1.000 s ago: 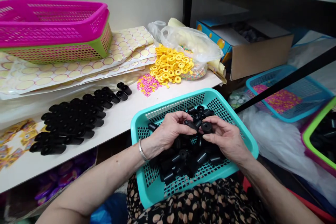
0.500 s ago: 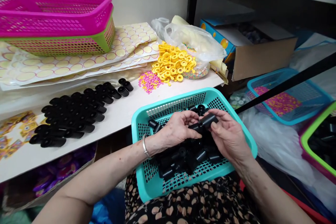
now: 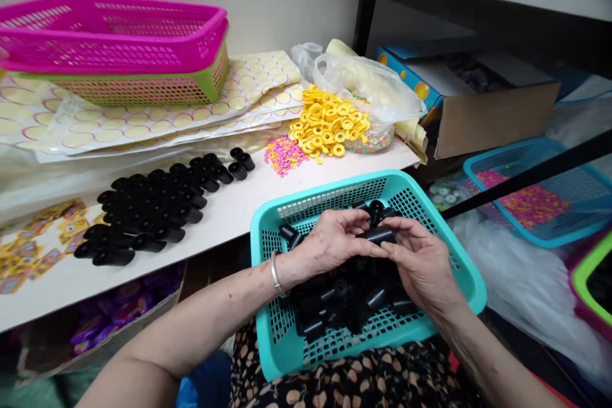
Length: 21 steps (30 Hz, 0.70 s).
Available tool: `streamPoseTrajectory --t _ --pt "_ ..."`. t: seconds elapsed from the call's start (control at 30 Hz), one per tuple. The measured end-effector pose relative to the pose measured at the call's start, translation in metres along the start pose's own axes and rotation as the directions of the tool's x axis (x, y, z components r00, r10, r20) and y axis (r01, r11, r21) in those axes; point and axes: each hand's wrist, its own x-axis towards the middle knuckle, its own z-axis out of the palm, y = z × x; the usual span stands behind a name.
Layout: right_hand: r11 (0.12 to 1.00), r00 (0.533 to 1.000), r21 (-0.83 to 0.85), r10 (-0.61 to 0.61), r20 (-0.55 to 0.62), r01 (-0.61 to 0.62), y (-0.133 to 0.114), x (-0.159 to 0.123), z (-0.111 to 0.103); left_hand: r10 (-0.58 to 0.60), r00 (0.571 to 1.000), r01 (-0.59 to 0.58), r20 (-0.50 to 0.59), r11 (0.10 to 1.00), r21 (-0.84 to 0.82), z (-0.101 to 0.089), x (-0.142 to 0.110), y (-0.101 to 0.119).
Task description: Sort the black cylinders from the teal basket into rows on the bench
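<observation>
My left hand [image 3: 332, 242], with a silver bangle on its wrist, pinches a black plastic tube [image 3: 379, 235] from the left. From the other side, the fingers of my right hand [image 3: 423, 261] close on the same tube. Both hands are over a turquoise basket [image 3: 471, 287] resting on my lap. Inside it lie many loose black tubes [image 3: 377, 298], partly hidden under my hands and wrists. Whether the held piece is one tube or two joined end to end, I cannot tell.
On the table to the left stand rows of black tubes [image 3: 153, 204], near yellow ring-shaped pieces [image 3: 329, 121] and small pink and orange bits [image 3: 284, 156]. Stacked pink and green baskets [image 3: 143, 54] sit behind. A dark metal bar [image 3: 526, 175] slants along the right.
Two black tubes showed between my fingers earlier; now one tube shape is visible, and my hands are closer together. The whole view has shifted slightly.
</observation>
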Motion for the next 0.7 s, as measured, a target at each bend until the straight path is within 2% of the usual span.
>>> streamPoseTrajectory --t 0.13,0.17,0.23,0.27,0.37,0.43,0.47,0.53,0.6,0.7 --pt "0.973 0.984 0.164 0.172 -0.048 -0.163 -0.001 0.003 0.008 0.0 1.0 0.0 0.006 1.0 -0.013 -0.007 -0.008 -0.001" --pt "0.962 0.979 0.196 0.201 -0.041 -0.19 -0.001 0.003 0.01 0.029 0.999 -0.028 -0.018 0.999 0.022 -0.009 -0.01 -0.001" --pt "0.942 0.971 0.251 0.236 -0.028 -0.222 -0.002 0.004 0.014 0.157 0.986 -0.142 -0.053 0.966 0.215 -0.013 -0.015 0.001" --pt "0.933 0.968 0.276 0.248 -0.025 -0.232 -0.001 0.004 0.015 0.244 0.969 -0.214 -0.044 0.911 0.352 -0.014 -0.017 0.002" --pt "0.904 0.96 0.334 0.28 0.01 -0.267 0.0 0.006 0.017 0.438 0.895 -0.375 0.082 0.642 0.669 -0.015 -0.021 0.002" --pt "0.891 0.953 0.341 0.296 0.06 -0.299 0.001 0.007 0.016 0.462 0.87 -0.418 0.172 0.505 0.755 -0.015 -0.022 0.001" --pt "0.889 0.95 0.335 0.302 0.086 -0.313 0.002 0.007 0.016 0.453 0.867 -0.427 0.206 0.464 0.776 -0.015 -0.022 0.0" --pt "0.892 0.943 0.306 0.306 0.129 -0.332 0.003 0.007 0.016 0.427 0.872 -0.431 0.241 0.434 0.791 -0.017 -0.023 -0.001" --pt "0.904 0.933 0.247 0.31 0.183 -0.349 0.003 0.008 0.019 0.411 0.878 -0.429 0.243 0.454 0.781 -0.022 -0.024 0.003" --pt "0.937 0.914 0.038 0.328 0.239 -0.347 0.0 0.011 0.025 0.464 0.869 -0.409 0.172 0.478 0.777 -0.042 -0.025 0.02"
